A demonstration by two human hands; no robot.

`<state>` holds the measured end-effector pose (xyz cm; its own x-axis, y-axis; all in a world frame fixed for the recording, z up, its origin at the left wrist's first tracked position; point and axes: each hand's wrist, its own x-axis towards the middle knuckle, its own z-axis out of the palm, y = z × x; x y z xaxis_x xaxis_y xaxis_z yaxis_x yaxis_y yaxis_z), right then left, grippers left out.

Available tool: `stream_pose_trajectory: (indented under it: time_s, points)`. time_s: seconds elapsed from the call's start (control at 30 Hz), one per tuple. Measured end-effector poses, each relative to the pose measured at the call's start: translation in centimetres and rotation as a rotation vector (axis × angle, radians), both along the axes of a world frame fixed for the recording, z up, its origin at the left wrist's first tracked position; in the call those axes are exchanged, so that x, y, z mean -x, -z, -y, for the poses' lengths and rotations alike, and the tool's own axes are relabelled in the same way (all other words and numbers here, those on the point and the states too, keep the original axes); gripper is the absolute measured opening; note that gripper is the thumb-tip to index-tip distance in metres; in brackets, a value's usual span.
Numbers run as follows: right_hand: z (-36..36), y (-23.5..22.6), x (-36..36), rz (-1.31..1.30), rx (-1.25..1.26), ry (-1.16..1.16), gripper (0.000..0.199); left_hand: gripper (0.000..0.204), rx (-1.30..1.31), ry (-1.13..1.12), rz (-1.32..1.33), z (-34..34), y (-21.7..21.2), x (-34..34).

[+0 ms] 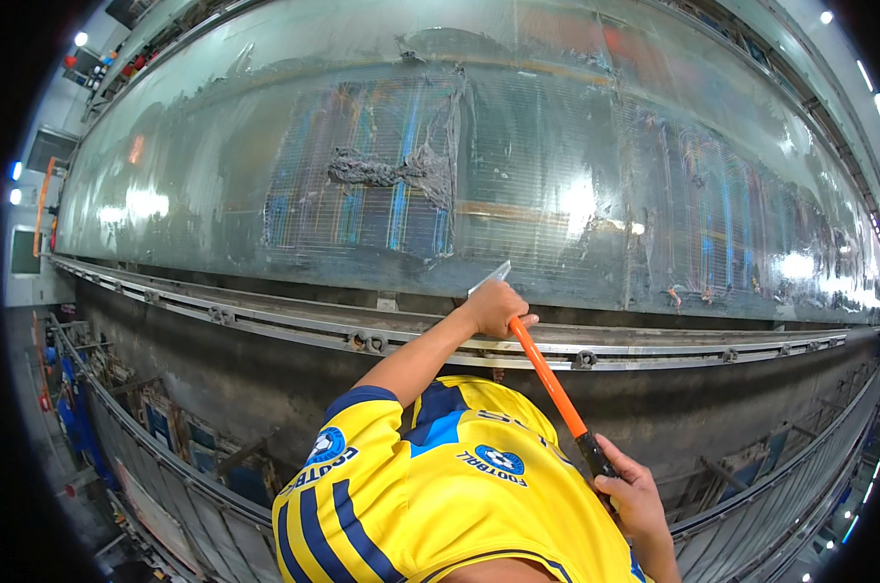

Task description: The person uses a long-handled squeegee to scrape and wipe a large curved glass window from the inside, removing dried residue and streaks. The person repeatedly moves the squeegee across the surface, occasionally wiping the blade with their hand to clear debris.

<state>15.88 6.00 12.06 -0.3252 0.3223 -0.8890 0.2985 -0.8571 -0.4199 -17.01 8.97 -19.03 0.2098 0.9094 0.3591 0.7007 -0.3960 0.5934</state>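
A long scraper [549,377] with an orange shaft slants across the front of my body. My left hand [496,308] is closed round its upper end, and the pale blade [490,277] sticks out past my fingers over the near edge of the glass sheet [537,262]; whether it touches the glass I cannot tell. Lower right, my right hand [632,489] is wrapped round the black grip [595,459]. Beyond the blade, a dark striped panel [362,219] shows on the wet glass, with a clump of grey, sludge-like residue [367,168] on it.
A second striped patch [717,219] with ragged residue shows on the right of the glass. A metal rail [265,319] with rollers runs along the near side, between me and the sheet. Railings [202,486] stand at lower left. Lamps glare off the surface.
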Motion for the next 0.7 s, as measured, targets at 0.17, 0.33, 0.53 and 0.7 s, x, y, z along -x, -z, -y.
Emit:
stream_pose_trajectory:
  time_s: [0.17,0.33,0.53,0.7]
  points:
    - [-4.4,-2.2,7.1,0.108,0.021,-0.11,0.066,0.044,-0.113,-0.072,0.135,-3.0,0.7,3.4]
    - [-11.6,-1.5,15.5,0.146,0.014,-0.101,0.064,0.044,-0.25,-0.162,0.095,-11.1,1.5,11.5]
    - [-23.0,-2.3,25.5,0.19,-0.074,-0.119,0.066,0.041,-0.271,-0.193,0.143,-23.7,1.6,20.4]
    - [-31.6,-2.7,33.4,0.267,-0.199,-0.227,0.061,0.036,-0.331,-0.174,0.142,-32.5,2.3,27.2]
